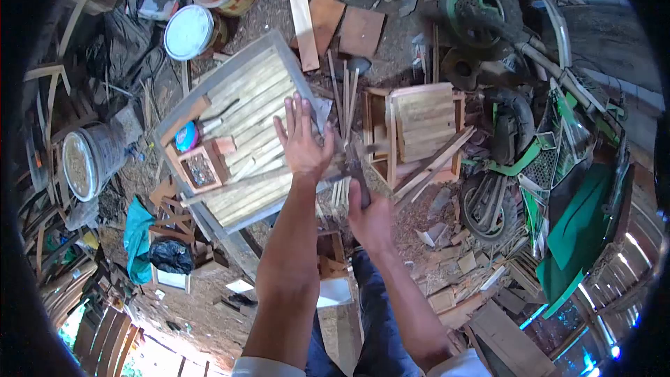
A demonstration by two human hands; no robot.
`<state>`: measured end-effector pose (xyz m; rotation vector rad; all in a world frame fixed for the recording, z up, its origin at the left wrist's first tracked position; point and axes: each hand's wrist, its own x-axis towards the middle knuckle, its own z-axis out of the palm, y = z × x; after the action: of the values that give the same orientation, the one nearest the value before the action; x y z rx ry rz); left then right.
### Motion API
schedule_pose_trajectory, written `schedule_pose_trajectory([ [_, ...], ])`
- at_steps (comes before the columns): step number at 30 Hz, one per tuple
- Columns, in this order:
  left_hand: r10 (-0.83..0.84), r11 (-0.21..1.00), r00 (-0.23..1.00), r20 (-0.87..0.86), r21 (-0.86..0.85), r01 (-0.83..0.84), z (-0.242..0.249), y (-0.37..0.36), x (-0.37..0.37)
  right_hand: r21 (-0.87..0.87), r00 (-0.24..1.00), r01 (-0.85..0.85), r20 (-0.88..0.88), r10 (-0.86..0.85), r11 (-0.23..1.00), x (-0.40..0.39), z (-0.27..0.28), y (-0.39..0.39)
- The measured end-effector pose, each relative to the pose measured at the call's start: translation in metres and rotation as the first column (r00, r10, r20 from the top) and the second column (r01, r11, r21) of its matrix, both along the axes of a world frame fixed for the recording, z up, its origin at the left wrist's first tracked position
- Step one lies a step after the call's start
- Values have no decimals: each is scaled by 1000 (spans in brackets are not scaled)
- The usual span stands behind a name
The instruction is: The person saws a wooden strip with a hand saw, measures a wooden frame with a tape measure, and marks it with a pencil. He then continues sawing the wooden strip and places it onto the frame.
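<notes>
My left hand (305, 141) lies with its fingers spread at the right edge of a slatted wooden tabletop (255, 108) with a grey frame. Just right of it, my right hand (370, 220) is wrapped round the handle of a dark tool (354, 167), which looks like a hammer; its head is blurred and partly hard to make out. On the tabletop are a small wooden box (200, 169) holding small metal pieces, a blue and pink round container (187, 137), and a long thin wood strip (237, 190) that runs toward my left wrist.
A wooden frame with slats (422, 126) stands to the right, with loose strips leaning on it. Farther right is a green motorcycle (520, 160). Buckets (188, 31) stand at the upper left. Wood scraps (481, 258) litter the ground, and my legs show below.
</notes>
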<state>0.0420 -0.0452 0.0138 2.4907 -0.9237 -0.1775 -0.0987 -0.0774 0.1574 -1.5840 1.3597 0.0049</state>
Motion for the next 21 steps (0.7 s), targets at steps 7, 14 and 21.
schedule_pose_trajectory([
  [7, 7, 998, 1000, 5, 60, -8, 1, -2, -5, 153, 946, 140, 269, -178, 978, -81, -93, 30],
  [14, -2, 999, 1000, 24, 42, 1, 1, -1, -6, 37, 999, 50, 15, -50, 998, -34, -20, 11],
  [21, 0, 1000, 999, 51, 3, 0, -1, -5, -5, -161, 908, 1, 414, 67, 987, -84, -125, 33],
])
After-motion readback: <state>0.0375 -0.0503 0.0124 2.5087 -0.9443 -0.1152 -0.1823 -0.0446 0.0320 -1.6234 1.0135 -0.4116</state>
